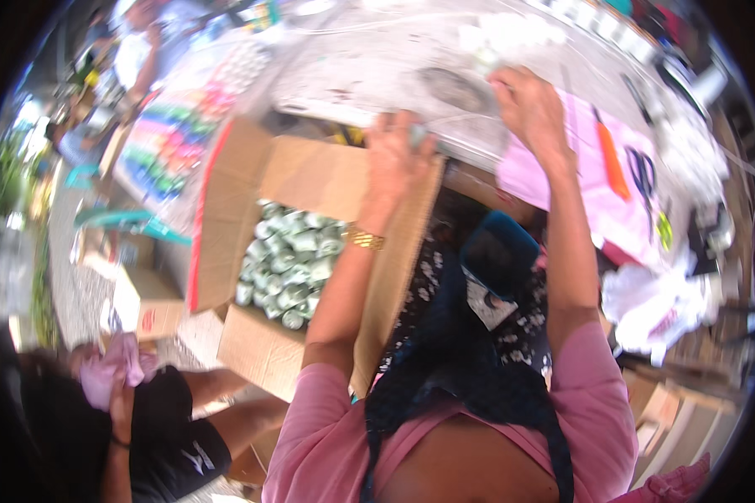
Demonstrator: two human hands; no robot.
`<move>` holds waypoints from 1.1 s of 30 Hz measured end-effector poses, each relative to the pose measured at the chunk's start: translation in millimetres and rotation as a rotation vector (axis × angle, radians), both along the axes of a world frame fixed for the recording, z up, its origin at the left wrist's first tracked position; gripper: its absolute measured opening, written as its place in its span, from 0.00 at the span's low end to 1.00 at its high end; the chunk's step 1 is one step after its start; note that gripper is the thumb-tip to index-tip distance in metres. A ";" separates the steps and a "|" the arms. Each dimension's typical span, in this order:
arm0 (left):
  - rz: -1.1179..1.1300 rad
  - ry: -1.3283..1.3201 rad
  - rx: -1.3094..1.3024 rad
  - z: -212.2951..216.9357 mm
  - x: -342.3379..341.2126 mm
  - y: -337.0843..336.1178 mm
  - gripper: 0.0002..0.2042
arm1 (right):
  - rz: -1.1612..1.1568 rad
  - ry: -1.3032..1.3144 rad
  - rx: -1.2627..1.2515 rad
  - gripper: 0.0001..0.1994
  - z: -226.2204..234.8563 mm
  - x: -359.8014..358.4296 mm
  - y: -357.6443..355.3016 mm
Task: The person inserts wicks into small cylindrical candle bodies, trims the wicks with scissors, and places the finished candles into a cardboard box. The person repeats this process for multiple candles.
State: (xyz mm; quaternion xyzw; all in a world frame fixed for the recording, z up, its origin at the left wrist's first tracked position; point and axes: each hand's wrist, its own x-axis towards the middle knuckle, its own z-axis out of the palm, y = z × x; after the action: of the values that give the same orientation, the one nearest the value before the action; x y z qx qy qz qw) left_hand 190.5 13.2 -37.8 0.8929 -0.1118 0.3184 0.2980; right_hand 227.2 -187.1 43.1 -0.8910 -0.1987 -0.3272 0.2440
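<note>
The left hand [398,155] is at upper centre, fingers bent beside a small pale thing [418,134]; blur hides whether it grips it. Right of it, the right hand [530,109] has bunched fingers over the table [352,63], just below blurred white things [512,33]; I cannot tell if it holds one. Pale green pieces [304,243] fill the cardboard box [310,174] at centre left, below and left of the nearer left hand, their short axes pointing every way.
</note>
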 end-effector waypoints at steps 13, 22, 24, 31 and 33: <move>-0.123 0.115 -0.033 39.2 -15.0 -30.6 0.13 | -0.775 -0.054 -0.180 0.09 -12.4 -82.2 -183.0; -0.223 0.125 0.075 32.2 -10.0 -44.0 0.14 | -0.595 0.098 -0.436 0.23 -34.8 -48.2 -158.8; -0.227 0.123 0.046 28.8 -8.0 -43.5 0.15 | -0.650 0.232 -0.391 0.23 -37.2 -38.7 -164.2; -0.207 0.013 0.072 17.8 -10.6 -42.9 0.15 | -0.367 0.269 0.082 0.24 -24.9 -90.4 -115.3; -0.188 0.000 0.095 21.2 -14.0 -47.1 0.14 | -0.266 0.412 0.314 0.23 -13.6 -129.4 -67.2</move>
State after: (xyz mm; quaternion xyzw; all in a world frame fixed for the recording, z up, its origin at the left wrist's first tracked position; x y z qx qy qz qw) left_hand 176.5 -33.9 -16.6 0.8915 -0.2102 0.2835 0.2841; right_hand 97.8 -254.3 29.4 -0.9083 0.0267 -0.1953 0.3689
